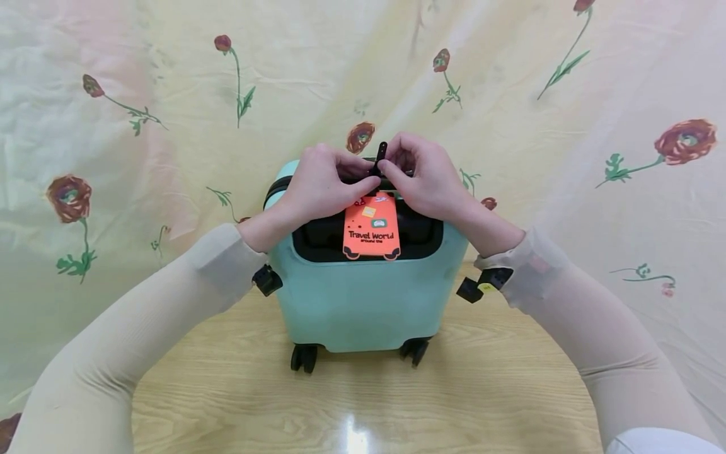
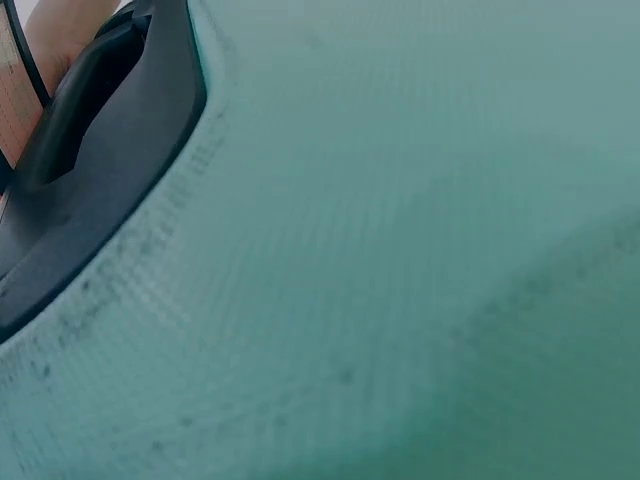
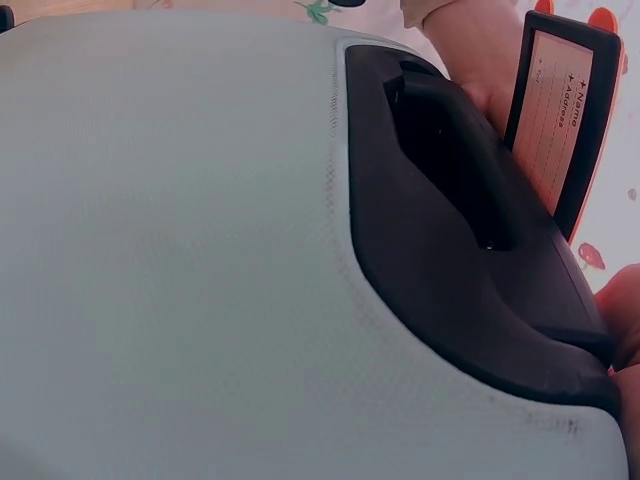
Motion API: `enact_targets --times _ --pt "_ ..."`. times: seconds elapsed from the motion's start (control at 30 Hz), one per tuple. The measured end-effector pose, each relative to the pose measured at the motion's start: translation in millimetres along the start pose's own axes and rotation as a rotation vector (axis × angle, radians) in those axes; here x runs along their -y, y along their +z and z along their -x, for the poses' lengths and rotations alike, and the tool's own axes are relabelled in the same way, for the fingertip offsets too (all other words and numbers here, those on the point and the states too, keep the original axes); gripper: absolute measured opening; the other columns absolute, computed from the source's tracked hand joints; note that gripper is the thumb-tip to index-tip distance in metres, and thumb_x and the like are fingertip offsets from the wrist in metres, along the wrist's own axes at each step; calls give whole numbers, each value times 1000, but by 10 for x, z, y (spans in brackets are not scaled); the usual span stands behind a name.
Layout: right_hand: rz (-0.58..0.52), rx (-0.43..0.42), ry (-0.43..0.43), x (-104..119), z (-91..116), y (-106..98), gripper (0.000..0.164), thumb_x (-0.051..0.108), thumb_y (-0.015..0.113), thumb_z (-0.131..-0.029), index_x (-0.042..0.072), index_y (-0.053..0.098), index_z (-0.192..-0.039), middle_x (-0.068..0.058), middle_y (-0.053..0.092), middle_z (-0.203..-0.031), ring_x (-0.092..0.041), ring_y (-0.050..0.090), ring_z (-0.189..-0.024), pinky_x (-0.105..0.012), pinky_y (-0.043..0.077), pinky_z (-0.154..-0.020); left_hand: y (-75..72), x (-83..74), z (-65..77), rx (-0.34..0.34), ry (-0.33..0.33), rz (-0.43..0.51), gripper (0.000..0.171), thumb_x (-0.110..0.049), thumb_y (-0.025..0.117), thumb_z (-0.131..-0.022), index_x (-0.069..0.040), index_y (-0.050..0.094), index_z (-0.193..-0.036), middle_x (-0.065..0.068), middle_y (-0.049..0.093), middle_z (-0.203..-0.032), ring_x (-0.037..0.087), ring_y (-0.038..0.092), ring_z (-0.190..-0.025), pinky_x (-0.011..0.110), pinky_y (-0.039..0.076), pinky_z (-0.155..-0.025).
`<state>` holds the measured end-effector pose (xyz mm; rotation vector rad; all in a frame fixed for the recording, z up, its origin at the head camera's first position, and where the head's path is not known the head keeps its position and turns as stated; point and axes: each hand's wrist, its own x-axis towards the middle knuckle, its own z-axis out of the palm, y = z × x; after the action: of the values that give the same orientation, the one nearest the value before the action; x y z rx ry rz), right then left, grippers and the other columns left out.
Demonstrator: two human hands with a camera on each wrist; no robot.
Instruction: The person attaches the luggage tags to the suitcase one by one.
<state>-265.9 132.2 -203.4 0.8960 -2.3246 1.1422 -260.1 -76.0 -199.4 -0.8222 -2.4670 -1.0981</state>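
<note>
A mint-green suitcase (image 1: 368,302) stands upright, with a black carry handle (image 3: 470,170) near its top. An orange luggage tag (image 1: 371,224) printed "Travel World" hangs in front of the handle recess; its back, with name and address lines, faces the right wrist view. From the tag rises a black strap (image 1: 382,151) with small holes. My right hand (image 1: 428,176) pinches this strap between thumb and forefinger. Close beside it, my left hand (image 1: 323,183) pinches the strap lower down, thumb toward me. The fingers hide where the strap passes the handle.
The suitcase rests on black wheels (image 1: 304,357) on a wood-grain surface (image 1: 363,403). A pale cloth (image 1: 170,113) with printed red flowers hangs right behind it. Small black cameras (image 1: 266,279) sit on both wrists, near the suitcase's sides.
</note>
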Motion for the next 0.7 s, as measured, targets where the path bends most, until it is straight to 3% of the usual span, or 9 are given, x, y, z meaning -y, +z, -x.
enact_targets --times 0.33,0.7 --pt "65 22 -26 15 -14 7 6 9 69 -100 4 71 -97 -11 70 -85 -16 63 -72 -22 48 -72 -9 5 17 -11 0 19 27 -24 81 -93 -10 84 -116 8 84 -107 17 81 -94 31 63 -85" --pt "18 28 0 16 -3 7 9 7 65 -103 1 68 -98 -11 66 -84 -17 60 -71 -24 45 -72 -21 -5 -6 23 17 -24 27 -26 82 -94 -10 84 -116 8 84 -107 17 81 -95 30 63 -87"
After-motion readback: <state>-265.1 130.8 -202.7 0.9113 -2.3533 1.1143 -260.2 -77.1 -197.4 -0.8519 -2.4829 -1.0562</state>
